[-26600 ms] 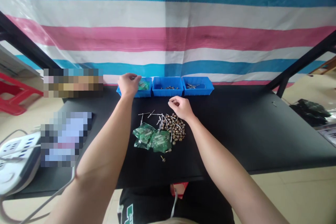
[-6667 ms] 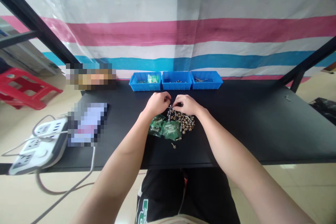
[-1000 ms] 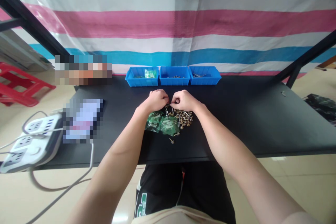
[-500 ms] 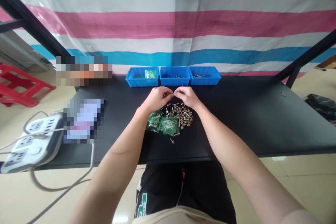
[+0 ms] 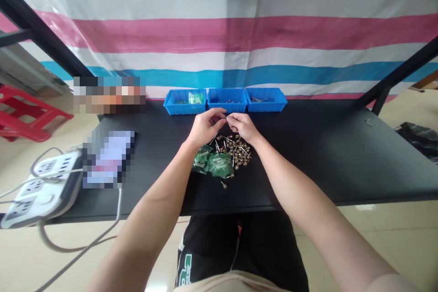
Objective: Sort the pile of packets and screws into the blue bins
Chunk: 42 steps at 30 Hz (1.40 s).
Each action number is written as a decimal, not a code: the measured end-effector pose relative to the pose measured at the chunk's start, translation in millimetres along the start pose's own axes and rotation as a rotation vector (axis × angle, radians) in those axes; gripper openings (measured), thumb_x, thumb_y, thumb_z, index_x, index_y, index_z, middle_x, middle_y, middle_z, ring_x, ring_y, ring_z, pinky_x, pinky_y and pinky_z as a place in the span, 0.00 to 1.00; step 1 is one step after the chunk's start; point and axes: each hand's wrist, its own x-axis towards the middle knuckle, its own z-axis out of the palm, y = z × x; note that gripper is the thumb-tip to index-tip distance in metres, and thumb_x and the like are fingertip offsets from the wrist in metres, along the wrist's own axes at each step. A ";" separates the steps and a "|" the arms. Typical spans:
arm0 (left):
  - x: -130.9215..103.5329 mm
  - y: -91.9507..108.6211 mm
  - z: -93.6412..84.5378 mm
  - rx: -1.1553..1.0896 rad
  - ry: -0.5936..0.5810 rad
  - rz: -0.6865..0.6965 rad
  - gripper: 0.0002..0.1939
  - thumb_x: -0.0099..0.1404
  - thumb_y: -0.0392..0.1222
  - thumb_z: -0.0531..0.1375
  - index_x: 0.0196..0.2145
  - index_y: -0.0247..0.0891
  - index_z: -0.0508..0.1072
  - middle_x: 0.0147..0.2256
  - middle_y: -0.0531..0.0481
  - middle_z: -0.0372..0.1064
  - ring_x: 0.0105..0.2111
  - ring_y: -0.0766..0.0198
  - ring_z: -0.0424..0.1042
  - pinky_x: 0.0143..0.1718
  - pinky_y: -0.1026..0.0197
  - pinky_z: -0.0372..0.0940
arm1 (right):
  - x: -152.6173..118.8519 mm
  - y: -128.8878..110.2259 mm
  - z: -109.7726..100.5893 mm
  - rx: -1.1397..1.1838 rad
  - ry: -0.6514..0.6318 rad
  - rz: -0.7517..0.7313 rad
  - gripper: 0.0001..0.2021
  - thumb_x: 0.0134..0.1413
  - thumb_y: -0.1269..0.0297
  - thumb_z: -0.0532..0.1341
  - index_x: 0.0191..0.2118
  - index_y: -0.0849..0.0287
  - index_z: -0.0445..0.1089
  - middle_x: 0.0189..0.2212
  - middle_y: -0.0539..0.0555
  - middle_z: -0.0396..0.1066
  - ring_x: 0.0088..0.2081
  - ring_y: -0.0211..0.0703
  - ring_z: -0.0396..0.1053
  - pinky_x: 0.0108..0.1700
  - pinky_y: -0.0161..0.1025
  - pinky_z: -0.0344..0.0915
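My left hand is above the back of a small pile, its index finger lifted away from the thumb. Its thumb tip comes close to the fingertips of my right hand. The right fingers are pinched together on something too small to make out. Below the hands lies a heap of small brass-coloured metal parts with thin shanks. Beside the heap are green-tinted clear plastic bags with pale pieces inside. One loose metal part lies nearer the table's front edge.
Three blue bins stand in a row behind my hands: the left bin with a green bag, the middle bin and the right bin with small metal pieces. A power strip and cables occupy the left of the black table.
My left index finger has lifted and spread from the thumb, where it was pinched before. The right hand stays nearly in place, its fingers more curled. The pile and bins look unchanged.
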 end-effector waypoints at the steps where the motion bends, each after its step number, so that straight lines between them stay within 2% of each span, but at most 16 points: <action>1: -0.6 0.5 0.5 0.013 -0.011 0.026 0.16 0.65 0.41 0.61 0.49 0.37 0.78 0.41 0.46 0.80 0.36 0.63 0.76 0.39 0.61 0.70 | 0.5 0.8 0.4 0.030 0.007 0.010 0.24 0.46 0.40 0.65 0.23 0.57 0.63 0.18 0.45 0.56 0.20 0.32 0.51 0.24 0.35 0.46; 4: -2.2 1.5 0.7 0.068 -0.061 0.097 0.17 0.66 0.43 0.60 0.50 0.36 0.78 0.46 0.43 0.79 0.42 0.59 0.77 0.43 0.58 0.71 | 2.0 3.6 1.5 0.094 0.019 0.029 0.25 0.45 0.39 0.66 0.22 0.57 0.61 0.17 0.44 0.55 0.20 0.31 0.50 0.23 0.34 0.45; 12: -2.0 -1.0 0.5 0.197 -0.104 0.214 0.20 0.67 0.41 0.58 0.55 0.37 0.76 0.48 0.42 0.78 0.47 0.55 0.76 0.51 0.50 0.69 | 3.4 4.1 3.9 0.132 0.076 0.049 0.26 0.45 0.38 0.66 0.22 0.57 0.60 0.17 0.45 0.55 0.19 0.31 0.50 0.22 0.34 0.45; 15: -2.1 0.1 2.4 0.208 -0.068 0.181 0.19 0.69 0.42 0.56 0.53 0.37 0.77 0.46 0.43 0.79 0.45 0.56 0.77 0.50 0.50 0.69 | 3.3 3.0 4.3 0.133 0.089 0.043 0.28 0.44 0.35 0.66 0.21 0.57 0.60 0.17 0.45 0.56 0.19 0.31 0.52 0.22 0.34 0.45; 18: -0.8 -0.8 3.3 0.216 -0.001 0.129 0.18 0.70 0.43 0.54 0.52 0.38 0.77 0.45 0.44 0.79 0.44 0.57 0.76 0.50 0.52 0.69 | 3.7 2.6 4.5 0.167 0.117 0.061 0.30 0.44 0.30 0.62 0.23 0.58 0.65 0.17 0.46 0.57 0.19 0.31 0.52 0.21 0.34 0.45; 21: 3.0 -5.1 1.4 0.337 0.052 0.047 0.23 0.69 0.44 0.54 0.58 0.37 0.73 0.53 0.43 0.75 0.52 0.53 0.71 0.56 0.47 0.64 | 4.4 2.8 4.5 0.171 0.141 0.112 0.33 0.47 0.28 0.58 0.26 0.60 0.70 0.18 0.46 0.58 0.18 0.31 0.52 0.20 0.34 0.44; 23: 6.3 -8.4 -0.9 0.469 0.065 -0.037 0.29 0.68 0.45 0.54 0.65 0.37 0.65 0.61 0.41 0.66 0.60 0.46 0.64 0.60 0.41 0.59 | 4.8 3.1 4.6 0.156 0.143 0.131 0.34 0.48 0.27 0.56 0.26 0.60 0.71 0.18 0.47 0.60 0.18 0.30 0.53 0.20 0.35 0.44; 26: 10.8 -11.3 -4.3 0.615 0.033 -0.168 0.36 0.67 0.46 0.54 0.71 0.39 0.52 0.70 0.40 0.49 0.67 0.38 0.51 0.61 0.33 0.53 | 5.0 3.3 4.7 0.130 0.132 0.130 0.35 0.47 0.26 0.56 0.26 0.61 0.71 0.19 0.48 0.61 0.18 0.30 0.53 0.20 0.35 0.45; 28: 13.1 -11.8 -5.6 0.667 0.003 -0.223 0.39 0.67 0.47 0.54 0.72 0.40 0.47 0.71 0.40 0.43 0.69 0.34 0.45 0.61 0.30 0.50 | 5.2 3.3 4.7 0.122 0.121 0.127 0.36 0.46 0.25 0.56 0.25 0.61 0.71 0.20 0.48 0.61 0.18 0.31 0.53 0.20 0.35 0.45; 34: 15.2 -15.2 -2.7 0.663 -0.092 -0.212 0.42 0.65 0.46 0.55 0.73 0.41 0.43 0.72 0.39 0.41 0.70 0.31 0.38 0.61 0.25 0.43 | 5.1 5.0 5.7 0.062 0.110 0.113 0.38 0.46 0.24 0.53 0.26 0.61 0.72 0.20 0.49 0.61 0.19 0.32 0.54 0.21 0.36 0.47; 37: 14.9 -17.3 0.9 0.646 -0.133 -0.179 0.42 0.65 0.46 0.55 0.73 0.41 0.43 0.72 0.41 0.41 0.70 0.33 0.36 0.63 0.25 0.40 | 4.1 6.4 6.5 0.032 0.087 0.088 0.38 0.47 0.24 0.53 0.26 0.60 0.72 0.20 0.48 0.61 0.20 0.32 0.54 0.22 0.35 0.48; 42: 14.0 -15.2 4.6 0.701 -0.195 -0.212 0.40 0.67 0.45 0.54 0.72 0.40 0.44 0.72 0.41 0.40 0.71 0.34 0.34 0.64 0.26 0.39 | 1.9 8.4 6.6 0.017 0.054 0.047 0.36 0.48 0.25 0.54 0.26 0.60 0.72 0.21 0.48 0.62 0.20 0.32 0.55 0.24 0.36 0.49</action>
